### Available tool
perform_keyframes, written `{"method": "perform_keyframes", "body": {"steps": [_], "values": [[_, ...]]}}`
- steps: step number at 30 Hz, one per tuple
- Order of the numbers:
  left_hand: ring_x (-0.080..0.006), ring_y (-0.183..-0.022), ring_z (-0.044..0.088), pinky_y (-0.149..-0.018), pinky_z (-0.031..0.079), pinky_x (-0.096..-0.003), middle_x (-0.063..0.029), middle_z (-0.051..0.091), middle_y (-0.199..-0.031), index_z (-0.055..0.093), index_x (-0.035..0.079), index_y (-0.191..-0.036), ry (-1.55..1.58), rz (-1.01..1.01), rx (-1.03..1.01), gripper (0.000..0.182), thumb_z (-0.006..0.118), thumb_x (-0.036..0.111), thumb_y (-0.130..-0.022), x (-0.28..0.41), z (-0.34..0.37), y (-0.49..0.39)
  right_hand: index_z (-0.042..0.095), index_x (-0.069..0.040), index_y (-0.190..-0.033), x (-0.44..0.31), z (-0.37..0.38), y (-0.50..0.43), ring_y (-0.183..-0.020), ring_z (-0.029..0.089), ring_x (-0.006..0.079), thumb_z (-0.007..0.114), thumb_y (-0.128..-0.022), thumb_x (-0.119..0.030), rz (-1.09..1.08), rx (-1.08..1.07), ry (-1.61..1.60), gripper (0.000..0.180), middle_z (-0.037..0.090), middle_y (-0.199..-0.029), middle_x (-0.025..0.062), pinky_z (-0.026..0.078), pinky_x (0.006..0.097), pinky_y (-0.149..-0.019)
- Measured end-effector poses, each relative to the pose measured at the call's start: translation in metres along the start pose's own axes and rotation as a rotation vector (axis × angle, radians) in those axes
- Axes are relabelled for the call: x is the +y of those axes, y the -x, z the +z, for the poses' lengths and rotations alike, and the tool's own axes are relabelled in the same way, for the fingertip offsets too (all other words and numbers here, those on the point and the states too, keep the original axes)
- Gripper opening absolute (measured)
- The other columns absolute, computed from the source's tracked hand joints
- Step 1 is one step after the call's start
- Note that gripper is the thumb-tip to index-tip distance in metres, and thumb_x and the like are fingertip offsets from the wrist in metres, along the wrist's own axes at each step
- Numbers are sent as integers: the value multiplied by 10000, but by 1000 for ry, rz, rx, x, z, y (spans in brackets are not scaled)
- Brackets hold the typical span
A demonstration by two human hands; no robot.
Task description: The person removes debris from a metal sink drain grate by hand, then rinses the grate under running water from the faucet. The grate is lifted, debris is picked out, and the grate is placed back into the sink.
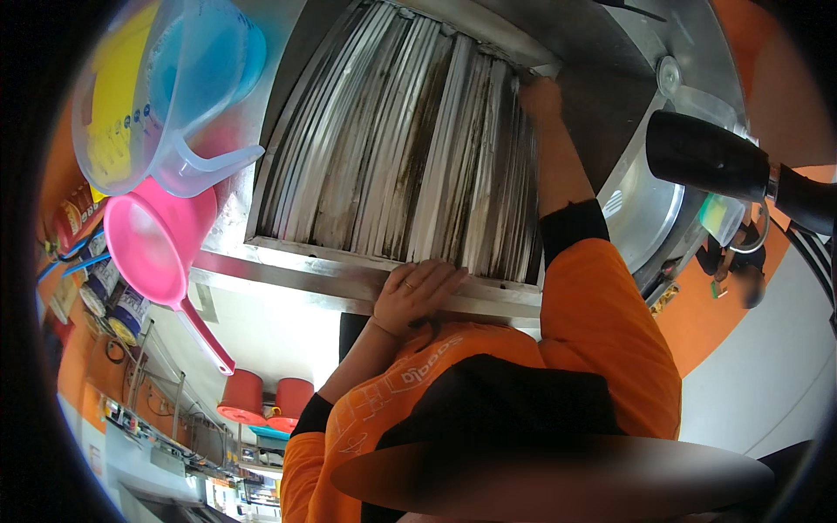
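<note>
A rectangular metal frame [307,252] packed with thin, upright metal slats [392,150] lies before me. Dark brown and black grime stains many slats, mostly from the middle to the right. My left hand [418,291], with a ring on one finger, has its fingers curled over the frame's near edge. At the far right corner is my right hand [544,101], blurred and close against the slats. Its fingertips are hidden, so I cannot tell whether it holds anything. The frame sits in a stainless steel sink [601,91] with dark side walls.
On the left are a clear plastic jug [163,124], a blue container [252,59] and a pink dipper [153,242]. A black spray head [706,153] juts in at right, above a metal basin [647,202]. Red buckets [240,395] and another person [732,261] are farther off.
</note>
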State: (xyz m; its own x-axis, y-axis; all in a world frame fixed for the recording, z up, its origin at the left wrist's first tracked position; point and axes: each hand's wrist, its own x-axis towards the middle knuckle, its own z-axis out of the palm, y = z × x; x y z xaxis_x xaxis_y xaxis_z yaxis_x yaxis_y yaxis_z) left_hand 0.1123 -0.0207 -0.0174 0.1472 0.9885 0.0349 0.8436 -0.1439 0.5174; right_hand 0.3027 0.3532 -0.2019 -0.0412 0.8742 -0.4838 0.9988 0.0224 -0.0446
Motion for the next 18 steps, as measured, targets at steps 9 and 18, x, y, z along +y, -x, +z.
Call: {"method": "perform_keyframes", "body": {"steps": [9, 18], "values": [[-77, -1203, 526, -1053, 343, -310, 100, 612, -1207, 633, 255, -1291, 17, -13, -35, 392, 557, 266, -907, 2, -2, 2, 673, 27, -1154, -3, 43, -55, -1089, 653, 424, 489, -962, -158, -222, -219, 345, 324, 649, -1210, 226, 535, 500, -933], [-100, -1198, 530, -1063, 332, -336, 68, 612, -1217, 625, 233, -1290, 104, -16, -87, 401, 577, 298, -897, 2, -9, 1, 720, 34, -1018, -23, -10, 60, -1015, 679, 381, 555, -901, -133, -172, -257, 318, 261, 689, -1100, 246, 543, 461, -848]]}}
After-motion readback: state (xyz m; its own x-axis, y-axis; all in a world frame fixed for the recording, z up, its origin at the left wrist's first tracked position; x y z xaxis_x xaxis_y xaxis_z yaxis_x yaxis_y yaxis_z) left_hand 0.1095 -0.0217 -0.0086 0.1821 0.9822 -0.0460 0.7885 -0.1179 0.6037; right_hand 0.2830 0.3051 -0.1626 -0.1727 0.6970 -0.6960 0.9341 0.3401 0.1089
